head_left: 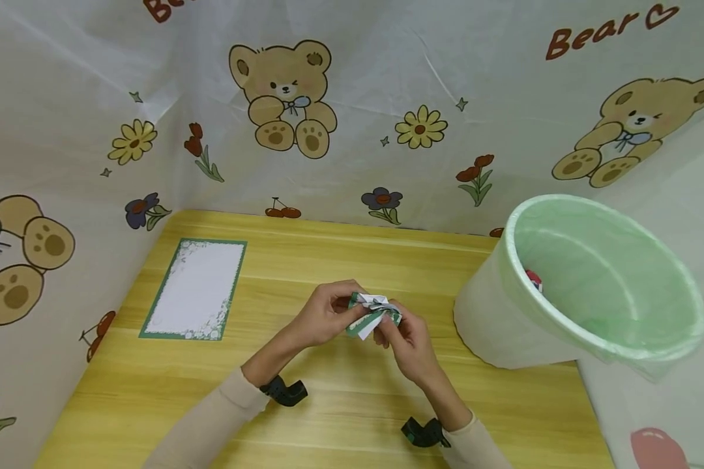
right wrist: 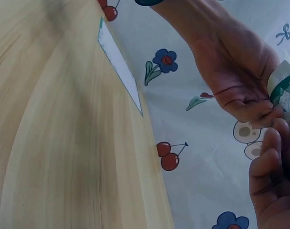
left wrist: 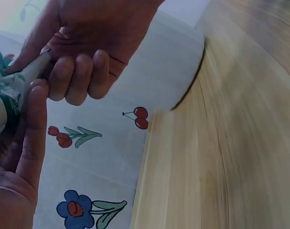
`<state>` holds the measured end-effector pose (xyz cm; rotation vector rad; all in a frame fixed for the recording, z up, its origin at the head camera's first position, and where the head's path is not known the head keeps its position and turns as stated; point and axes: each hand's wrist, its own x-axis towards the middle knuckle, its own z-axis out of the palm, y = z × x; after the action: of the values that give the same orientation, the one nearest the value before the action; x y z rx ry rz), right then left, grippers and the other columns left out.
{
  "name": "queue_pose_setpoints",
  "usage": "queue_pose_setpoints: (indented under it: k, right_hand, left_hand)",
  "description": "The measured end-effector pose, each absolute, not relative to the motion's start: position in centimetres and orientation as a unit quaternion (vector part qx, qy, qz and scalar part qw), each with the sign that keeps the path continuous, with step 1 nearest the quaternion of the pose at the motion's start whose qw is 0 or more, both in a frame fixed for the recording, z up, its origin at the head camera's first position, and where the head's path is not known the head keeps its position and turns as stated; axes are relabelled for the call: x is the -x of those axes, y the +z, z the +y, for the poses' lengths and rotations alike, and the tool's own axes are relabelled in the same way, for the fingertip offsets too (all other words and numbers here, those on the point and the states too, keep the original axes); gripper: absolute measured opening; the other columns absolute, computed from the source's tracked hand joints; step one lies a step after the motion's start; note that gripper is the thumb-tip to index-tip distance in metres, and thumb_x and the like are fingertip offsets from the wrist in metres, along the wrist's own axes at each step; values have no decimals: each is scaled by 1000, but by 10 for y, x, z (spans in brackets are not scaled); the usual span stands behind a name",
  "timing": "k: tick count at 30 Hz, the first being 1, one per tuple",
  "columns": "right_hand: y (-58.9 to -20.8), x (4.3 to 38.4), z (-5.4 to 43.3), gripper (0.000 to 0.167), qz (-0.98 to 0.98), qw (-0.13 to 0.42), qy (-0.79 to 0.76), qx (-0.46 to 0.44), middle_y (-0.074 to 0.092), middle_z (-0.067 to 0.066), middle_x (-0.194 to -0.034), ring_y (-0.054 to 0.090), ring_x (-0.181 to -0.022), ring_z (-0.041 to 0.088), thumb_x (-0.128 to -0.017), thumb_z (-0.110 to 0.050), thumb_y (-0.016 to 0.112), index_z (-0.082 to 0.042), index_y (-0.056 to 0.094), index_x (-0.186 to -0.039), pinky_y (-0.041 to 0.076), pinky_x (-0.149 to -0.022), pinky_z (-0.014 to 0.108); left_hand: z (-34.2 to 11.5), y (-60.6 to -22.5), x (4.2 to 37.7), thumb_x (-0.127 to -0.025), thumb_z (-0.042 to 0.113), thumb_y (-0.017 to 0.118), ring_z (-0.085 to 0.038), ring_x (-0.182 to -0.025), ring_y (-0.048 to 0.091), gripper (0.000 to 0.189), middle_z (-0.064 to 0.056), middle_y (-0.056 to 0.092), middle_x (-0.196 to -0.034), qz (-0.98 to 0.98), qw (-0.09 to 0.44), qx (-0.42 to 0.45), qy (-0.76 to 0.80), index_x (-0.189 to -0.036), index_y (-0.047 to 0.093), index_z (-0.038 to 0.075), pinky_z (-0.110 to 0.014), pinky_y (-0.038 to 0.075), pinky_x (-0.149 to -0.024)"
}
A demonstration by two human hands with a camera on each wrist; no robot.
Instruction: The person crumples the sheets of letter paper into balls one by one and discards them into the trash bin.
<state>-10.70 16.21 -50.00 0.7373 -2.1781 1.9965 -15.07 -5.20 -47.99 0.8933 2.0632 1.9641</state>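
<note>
Both hands hold one crumpled sheet of white paper with a green border [head_left: 372,315] above the middle of the table. The left hand [head_left: 326,314] pinches its left side between thumb and fingers, while the right hand [head_left: 411,339] grips the right side. In the left wrist view, the bunched paper [left wrist: 11,90] shows at the left edge between the two hands. Part of the same paper [right wrist: 287,93] appears at the right edge of the right wrist view. A flat sheet of white paper with a green floral border [head_left: 196,290] lies on the table to the left of the hands.
A pale bin with a light green liner [head_left: 510,260] stands at the right, with a small red and white item [head_left: 534,280] inside. The wooden table [head_left: 352,417] meets a bear-print cloth [head_left: 352,182] at the back and sides. Each wrist wears a black camera mount [head_left: 285,391].
</note>
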Motion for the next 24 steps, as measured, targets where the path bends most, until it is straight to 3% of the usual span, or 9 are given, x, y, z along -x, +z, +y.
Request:
queue_pose_setpoints:
  k: [5, 12, 15, 20, 24]
  right_hand:
    - [-500, 108, 170, 29, -726, 42, 642, -243, 42, 8, -60, 39, -50, 12, -111, 7, 45, -6, 64, -93, 35, -46, 25]
    - [-496, 111, 177, 28, -742, -12, 613, -269, 47, 7, -64, 42, -53, 12, -113, 3, 43, -8, 63, -97, 38, -48, 24]
    - [-494, 111, 179, 29, -750, -29, 595, -286, 50, 6, -66, 43, -54, 11, -115, 1, 40, -7, 62, -97, 39, -49, 24]
    - [-494, 111, 180, 30, -761, -10, 586, -276, 47, 6, -62, 40, -53, 2, -114, 2, 42, -6, 64, -93, 36, -47, 21]
    - [-494, 113, 180, 33, -752, 12, 604, -264, 43, 7, -58, 38, -51, 2, -112, 5, 46, -7, 63, -86, 34, -45, 23]
  left_hand:
    - [-49, -483, 149, -106, 7, 68, -13, -86, 71, 10, -14, 74, -105, 699, 90, -298, 644, -110, 78, 6, -42, 66, -73]
    - [-53, -485, 149, -106, 11, 69, -13, -80, 72, 10, -14, 75, -103, 707, 98, -290, 637, -112, 76, 8, -27, 62, -69]
    - [-55, -483, 148, -106, 9, 68, -12, -80, 73, 10, -14, 75, -104, 706, 100, -294, 636, -112, 76, 7, -26, 61, -68]
    - [-55, -481, 147, -106, 6, 68, -14, -83, 71, 11, -12, 77, -106, 710, 90, -313, 624, -110, 78, 7, -27, 63, -71]
    - [-52, -479, 145, -107, 9, 68, -14, -81, 71, 11, -11, 77, -105, 708, 83, -322, 622, -111, 78, 8, -27, 62, -69]
